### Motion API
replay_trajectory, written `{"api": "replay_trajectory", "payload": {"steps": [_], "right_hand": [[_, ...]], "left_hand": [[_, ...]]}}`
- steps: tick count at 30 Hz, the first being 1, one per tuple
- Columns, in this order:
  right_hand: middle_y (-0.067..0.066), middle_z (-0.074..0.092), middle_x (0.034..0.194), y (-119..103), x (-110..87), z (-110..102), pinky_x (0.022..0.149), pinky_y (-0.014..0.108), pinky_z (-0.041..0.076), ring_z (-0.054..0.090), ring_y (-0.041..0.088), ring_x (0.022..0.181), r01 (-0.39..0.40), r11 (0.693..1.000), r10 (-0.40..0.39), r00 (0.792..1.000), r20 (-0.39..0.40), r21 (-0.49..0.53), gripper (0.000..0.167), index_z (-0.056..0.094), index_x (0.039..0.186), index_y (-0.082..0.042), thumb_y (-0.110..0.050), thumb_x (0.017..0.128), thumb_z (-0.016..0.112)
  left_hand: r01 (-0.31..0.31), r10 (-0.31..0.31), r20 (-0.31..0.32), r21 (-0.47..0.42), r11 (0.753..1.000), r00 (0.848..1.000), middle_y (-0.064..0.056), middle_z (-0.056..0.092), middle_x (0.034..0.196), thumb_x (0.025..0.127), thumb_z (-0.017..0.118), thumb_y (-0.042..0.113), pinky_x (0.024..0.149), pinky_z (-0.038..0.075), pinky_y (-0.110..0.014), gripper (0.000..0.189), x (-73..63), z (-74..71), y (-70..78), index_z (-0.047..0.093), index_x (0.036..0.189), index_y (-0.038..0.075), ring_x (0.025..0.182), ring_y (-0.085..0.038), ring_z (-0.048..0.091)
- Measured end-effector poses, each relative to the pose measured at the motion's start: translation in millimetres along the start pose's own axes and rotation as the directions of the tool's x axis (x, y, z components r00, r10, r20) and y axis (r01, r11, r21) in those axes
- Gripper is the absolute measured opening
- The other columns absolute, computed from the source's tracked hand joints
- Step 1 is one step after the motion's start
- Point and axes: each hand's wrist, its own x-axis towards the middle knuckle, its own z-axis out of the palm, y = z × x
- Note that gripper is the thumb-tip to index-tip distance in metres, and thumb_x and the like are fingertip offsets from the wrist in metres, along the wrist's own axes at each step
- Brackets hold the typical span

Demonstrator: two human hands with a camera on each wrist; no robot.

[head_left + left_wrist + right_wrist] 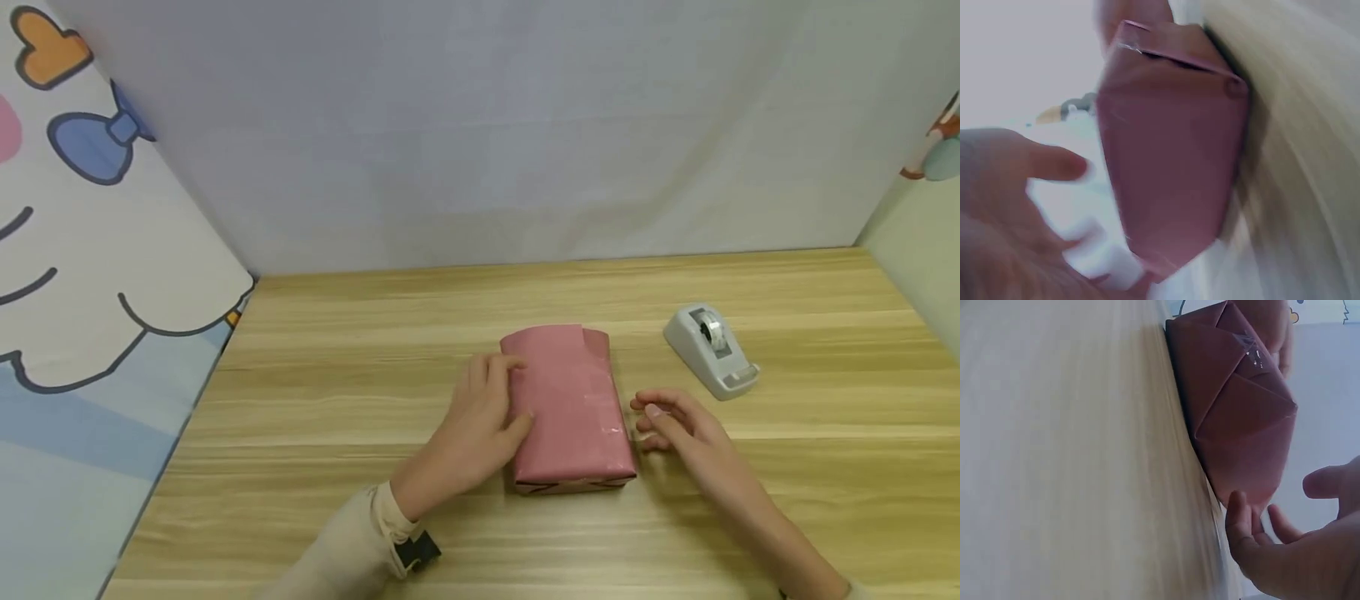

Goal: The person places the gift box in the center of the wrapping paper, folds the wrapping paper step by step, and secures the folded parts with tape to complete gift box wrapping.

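A box-shaped parcel wrapped in pink paper (566, 408) lies on the table, its near end folded in and shiny bits of clear tape on its top. My left hand (472, 433) is at the parcel's left edge, thumb and fingers spread and overlapping the top in the head view. Seen from the left wrist, the thumb stands off the parcel's long side (1169, 150). On the other side, my right hand (690, 437) hovers by the right edge with loosely bent fingers and nothing in them. The right wrist view shows the taped triangular fold (1241, 403) at the near end.
A grey tape dispenser (708, 350) with a roll of clear tape stands to the right, behind my right hand. The wood-grain table (337, 375) meets a white cloth wall (525, 133) at the back. A printed cartoon panel (97, 242) stands at the left.
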Motion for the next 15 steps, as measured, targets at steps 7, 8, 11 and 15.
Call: {"api": "replay_trajectory", "payload": {"steps": [7, 8, 11, 15], "right_hand": [[0.029, 0.050, 0.152, -0.2, 5.8, 6.0, 0.095, 0.017, 0.053, 0.066, 0.003, 0.112, -0.045, 0.997, 0.052, 0.993, 0.102, -0.066, 0.059, 0.036, 0.157, 0.006, -0.033, 0.113, 0.042], [0.028, 0.051, 0.152, -0.7, 5.8, 6.8, 0.096, 0.016, 0.052, 0.067, 0.007, 0.115, -0.048, 0.995, 0.057, 0.992, 0.114, -0.083, 0.060, 0.036, 0.157, 0.005, -0.034, 0.113, 0.043], [0.028, 0.052, 0.153, -1.4, 3.9, 8.7, 0.097, 0.014, 0.050, 0.066, 0.012, 0.121, -0.041, 0.994, 0.055, 0.990, 0.134, -0.101, 0.061, 0.035, 0.158, 0.005, -0.035, 0.112, 0.045], [0.028, 0.052, 0.153, -0.6, -1.0, 9.0, 0.099, 0.012, 0.049, 0.061, -0.006, 0.120, 0.010, 0.996, 0.000, 0.994, 0.113, -0.094, 0.057, 0.037, 0.157, 0.003, -0.029, 0.112, 0.048]], "left_hand": [[0.226, -0.220, 0.146, -0.029, 0.974, 0.965, -0.041, 0.039, 0.155, 0.105, 0.057, 0.030, 0.118, 0.040, -0.057, 0.088, -4.3, 6.1, 1.2, 0.002, 0.165, -0.003, 0.146, -0.050, 0.041], [0.224, -0.214, 0.152, -0.054, 0.973, 0.965, -0.040, 0.038, 0.156, 0.105, 0.057, 0.029, 0.119, 0.040, -0.056, 0.088, -4.1, 6.6, 0.4, 0.000, 0.165, -0.002, 0.147, -0.049, 0.041], [0.198, -0.181, 0.154, -0.106, 0.974, 0.971, -0.040, 0.037, 0.157, 0.105, 0.058, 0.026, 0.119, 0.042, -0.054, 0.088, -3.6, 7.5, -1.4, -0.001, 0.165, 0.000, 0.146, -0.044, 0.044], [0.172, -0.152, 0.140, -0.138, 0.975, 0.978, -0.035, 0.042, 0.156, 0.103, 0.063, 0.023, 0.114, 0.047, -0.052, 0.093, -3.3, 7.2, 0.3, -0.003, 0.166, 0.006, 0.141, -0.039, 0.052]]}}
